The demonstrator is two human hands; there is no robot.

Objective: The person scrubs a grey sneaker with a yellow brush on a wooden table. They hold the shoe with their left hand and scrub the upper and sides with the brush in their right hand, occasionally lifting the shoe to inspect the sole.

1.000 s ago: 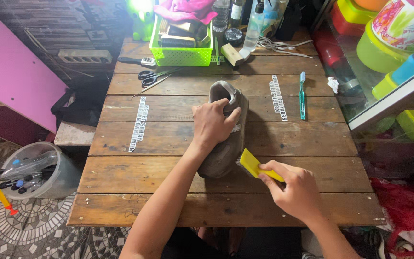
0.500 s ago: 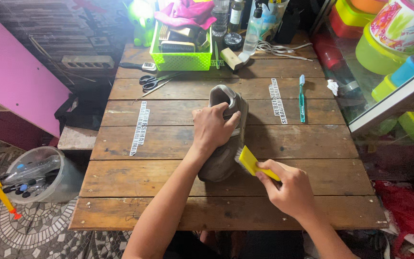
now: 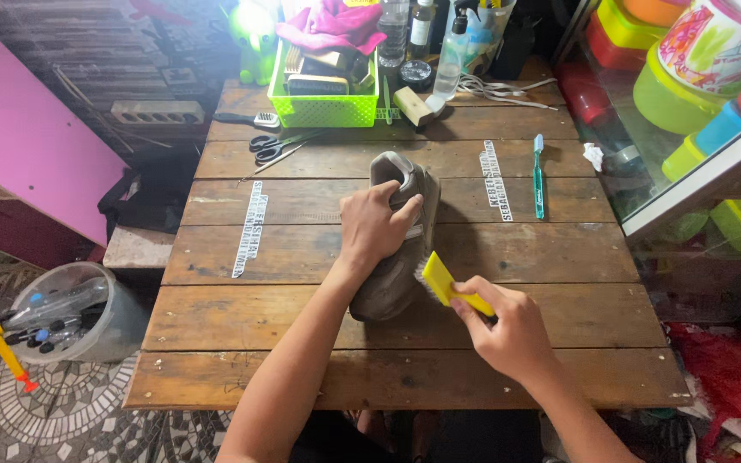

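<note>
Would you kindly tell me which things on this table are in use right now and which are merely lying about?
In use:
- grey shoe, held by the left hand
- yellow brush, held by the right hand, bristles against the shoe's side

Lying about:
- toothbrush
- scissors
- green basket
- bottles
- wooden block

On the table (image 3: 302,343) a shoe (image 3: 396,257) lies centre, basket (image 3: 323,110) behind it, toothbrush (image 3: 539,176) to its right.
</note>
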